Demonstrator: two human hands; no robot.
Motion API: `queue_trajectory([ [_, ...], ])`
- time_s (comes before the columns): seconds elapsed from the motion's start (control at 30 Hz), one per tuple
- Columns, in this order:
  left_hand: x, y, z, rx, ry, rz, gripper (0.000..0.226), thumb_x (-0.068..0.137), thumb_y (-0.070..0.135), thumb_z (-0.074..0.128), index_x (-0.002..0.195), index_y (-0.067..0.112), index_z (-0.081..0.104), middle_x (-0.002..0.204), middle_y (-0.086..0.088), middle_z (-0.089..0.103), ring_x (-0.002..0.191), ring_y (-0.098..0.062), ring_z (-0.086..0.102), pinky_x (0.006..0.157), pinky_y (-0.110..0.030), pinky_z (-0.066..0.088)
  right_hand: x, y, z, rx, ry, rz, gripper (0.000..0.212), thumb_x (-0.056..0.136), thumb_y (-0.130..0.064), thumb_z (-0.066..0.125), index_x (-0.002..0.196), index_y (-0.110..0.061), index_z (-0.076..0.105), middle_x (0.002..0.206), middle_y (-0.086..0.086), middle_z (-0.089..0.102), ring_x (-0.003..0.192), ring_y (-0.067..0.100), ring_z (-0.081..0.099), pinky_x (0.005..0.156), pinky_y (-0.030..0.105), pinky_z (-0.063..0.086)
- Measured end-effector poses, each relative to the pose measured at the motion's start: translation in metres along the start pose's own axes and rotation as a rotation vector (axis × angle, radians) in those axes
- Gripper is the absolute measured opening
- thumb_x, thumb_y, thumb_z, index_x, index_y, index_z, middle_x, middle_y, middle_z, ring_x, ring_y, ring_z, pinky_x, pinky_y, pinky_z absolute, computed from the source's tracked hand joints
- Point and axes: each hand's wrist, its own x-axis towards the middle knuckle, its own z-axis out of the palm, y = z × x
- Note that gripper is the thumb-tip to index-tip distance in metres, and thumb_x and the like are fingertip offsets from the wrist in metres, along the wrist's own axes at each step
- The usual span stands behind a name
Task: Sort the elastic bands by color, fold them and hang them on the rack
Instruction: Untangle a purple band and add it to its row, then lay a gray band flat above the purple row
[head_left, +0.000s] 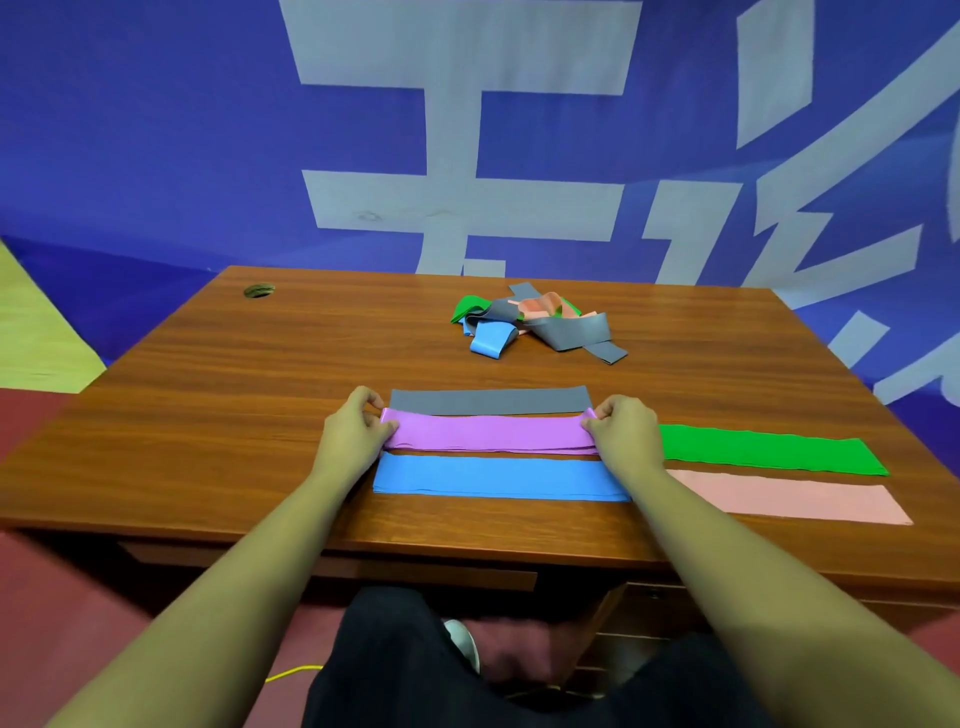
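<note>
I pinched the flat purple elastic band (488, 434) at both ends, my left hand (358, 431) curled on its left end and my right hand (626, 428) on its right end, and it lay stretched flat across the brown wooden table (260, 395). It lay between a flat grey elastic band (488, 400) just beyond it and a flat blue elastic band (493, 478) just nearer me. To the right lay a flat green elastic band (769, 449), with a flat pink elastic band (789, 501) just nearer me. A tangled pile of grey, green, blue and pink bands (535, 325) sat farther back.
</note>
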Motion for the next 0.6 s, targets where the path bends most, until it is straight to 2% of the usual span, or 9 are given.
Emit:
queue_trajectory([
  [0.13,-0.002,-0.002,0.002,-0.005,-0.001,0.034,0.02,0.086,0.014,0.069,0.094,0.018,0.052,0.069,-0.005,0.06,0.068,-0.019,0.056,0.059,-0.029,0.039,-0.001,0.002,-0.001,-0.01,0.044,-0.028,0.018,0.085,-0.026,0.074,0.092,-0.017,0.059,0.088,0.001,0.065,0.082,0.024,0.06,0.073,0.042,0.055],
  [0.2,0.001,-0.002,0.006,0.09,-0.014,0.054,0.014,0.085,0.016,0.068,0.089,0.016,0.055,0.071,-0.002,0.057,0.074,-0.023,0.056,0.059,-0.031,0.037,-0.003,0.005,0.003,-0.068,0.039,-0.087,0.02,0.084,-0.021,0.074,0.087,-0.016,0.055,0.088,0.005,0.064,0.083,0.028,0.06,0.074,0.043,0.054],
  [0.3,0.004,-0.002,0.013,0.203,-0.008,0.046,0.009,0.085,0.022,0.068,0.089,0.019,0.06,0.096,-0.009,0.055,0.089,-0.03,0.057,0.074,-0.032,0.042,-0.004,0.007,0.006,-0.186,0.048,-0.167,0.013,0.085,-0.019,0.072,0.088,-0.013,0.061,0.096,0.011,0.059,0.094,0.03,0.056,0.079,0.041,0.051],
  [0.4,0.001,-0.002,0.011,0.222,0.024,-0.017,0.027,0.084,0.027,0.069,0.106,0.018,0.056,0.113,-0.009,0.044,0.088,-0.031,0.06,0.084,-0.039,0.05,-0.001,0.007,0.001,-0.198,0.029,-0.165,0.01,0.086,-0.018,0.067,0.094,-0.011,0.065,0.102,0.013,0.056,0.099,0.031,0.054,0.084,0.042,0.051],
  [0.5,0.004,0.001,0.002,0.197,0.078,-0.001,0.03,0.084,0.025,0.063,0.11,0.018,0.051,0.112,-0.008,0.045,0.089,-0.03,0.058,0.083,-0.041,0.05,0.005,0.004,-0.009,-0.152,0.017,-0.182,0.009,0.086,-0.019,0.062,0.091,-0.011,0.064,0.101,0.014,0.055,0.097,0.032,0.055,0.085,0.042,0.05],
  [0.6,0.018,0.01,-0.003,0.218,0.114,0.145,0.017,0.083,0.018,0.06,0.099,0.015,0.054,0.104,-0.009,0.052,0.09,-0.031,0.057,0.082,-0.043,0.049,0.019,-0.012,-0.019,-0.098,-0.002,-0.218,0.008,0.085,-0.018,0.059,0.086,-0.011,0.061,0.098,0.015,0.057,0.096,0.032,0.055,0.081,0.04,0.048],
])
